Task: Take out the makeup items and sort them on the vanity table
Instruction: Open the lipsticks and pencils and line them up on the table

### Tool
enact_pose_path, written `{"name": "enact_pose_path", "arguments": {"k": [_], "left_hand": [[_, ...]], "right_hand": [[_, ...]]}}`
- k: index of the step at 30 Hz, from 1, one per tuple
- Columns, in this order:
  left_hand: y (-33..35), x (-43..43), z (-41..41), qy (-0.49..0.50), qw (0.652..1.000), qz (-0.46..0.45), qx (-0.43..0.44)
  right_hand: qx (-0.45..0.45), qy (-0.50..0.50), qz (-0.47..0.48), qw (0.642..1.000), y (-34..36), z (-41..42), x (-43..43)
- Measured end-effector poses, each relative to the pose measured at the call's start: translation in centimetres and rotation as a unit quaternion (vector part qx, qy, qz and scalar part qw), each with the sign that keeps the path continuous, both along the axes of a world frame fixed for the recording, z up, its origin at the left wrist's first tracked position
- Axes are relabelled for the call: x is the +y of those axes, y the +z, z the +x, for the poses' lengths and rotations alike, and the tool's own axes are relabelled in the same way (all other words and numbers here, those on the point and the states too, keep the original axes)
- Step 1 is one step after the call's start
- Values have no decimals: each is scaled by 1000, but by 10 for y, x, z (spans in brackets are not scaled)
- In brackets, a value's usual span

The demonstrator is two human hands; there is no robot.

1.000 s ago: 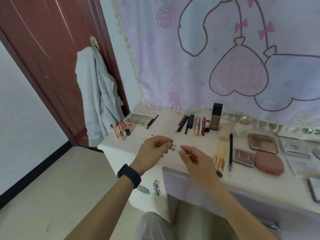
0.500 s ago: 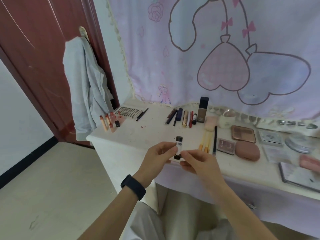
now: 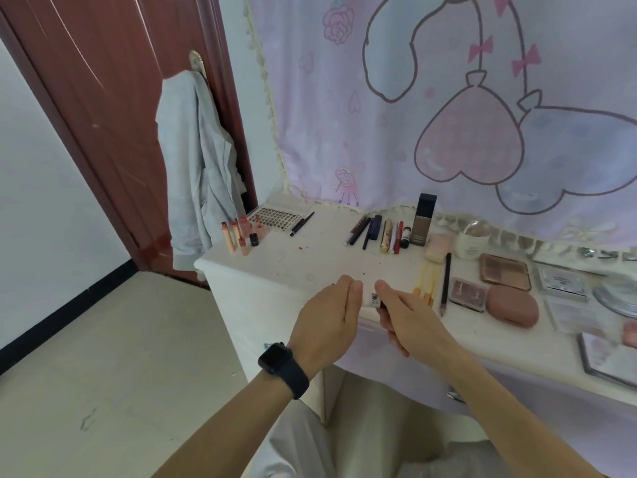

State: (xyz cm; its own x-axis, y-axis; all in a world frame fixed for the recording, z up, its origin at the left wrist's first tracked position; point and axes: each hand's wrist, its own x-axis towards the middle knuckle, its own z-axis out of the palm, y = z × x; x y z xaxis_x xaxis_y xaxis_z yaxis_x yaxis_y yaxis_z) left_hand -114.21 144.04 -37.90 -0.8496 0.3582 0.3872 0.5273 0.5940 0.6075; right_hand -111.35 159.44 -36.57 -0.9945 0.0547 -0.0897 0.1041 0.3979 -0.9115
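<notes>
Both hands hold a small white tube (image 3: 373, 300) with black lettering, lying sideways over the front edge of the white vanity table (image 3: 275, 267). My left hand (image 3: 331, 322) pinches its left end and my right hand (image 3: 406, 319) pinches its right end, where a dark cap is mostly hidden. On the table lie several lipsticks (image 3: 238, 236) at the left corner, a row of pencils and tubes (image 3: 379, 232) in the middle, a foundation bottle (image 3: 423, 220), yellow-handled tools (image 3: 425, 281), a black pencil (image 3: 445, 284) and palettes (image 3: 505, 272).
A pink compact case (image 3: 513, 305), a white jar (image 3: 472, 241), a sticker sheet (image 3: 275, 217) and flat packets (image 3: 565, 281) lie on the table too. A grey garment (image 3: 196, 167) hangs on the red door's handle at the left. A printed curtain (image 3: 448, 98) hangs behind.
The tube stood upright between my fingers half a second ago; it now lies sideways between the two hands. The hands have come closer to the table's front edge.
</notes>
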Motion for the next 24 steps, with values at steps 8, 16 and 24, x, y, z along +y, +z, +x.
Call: {"name": "enact_pose_path", "arguments": {"k": [8, 16, 24], "left_hand": [[15, -10, -2, 57, 992, 25, -110], [16, -17, -3, 79, 984, 92, -132], [16, -23, -11, 79, 988, 43, -123]], "right_hand": [[215, 48, 187, 957, -7, 5, -15], [35, 73, 55, 995, 16, -4, -8], [37, 95, 4, 995, 19, -9, -4]]}}
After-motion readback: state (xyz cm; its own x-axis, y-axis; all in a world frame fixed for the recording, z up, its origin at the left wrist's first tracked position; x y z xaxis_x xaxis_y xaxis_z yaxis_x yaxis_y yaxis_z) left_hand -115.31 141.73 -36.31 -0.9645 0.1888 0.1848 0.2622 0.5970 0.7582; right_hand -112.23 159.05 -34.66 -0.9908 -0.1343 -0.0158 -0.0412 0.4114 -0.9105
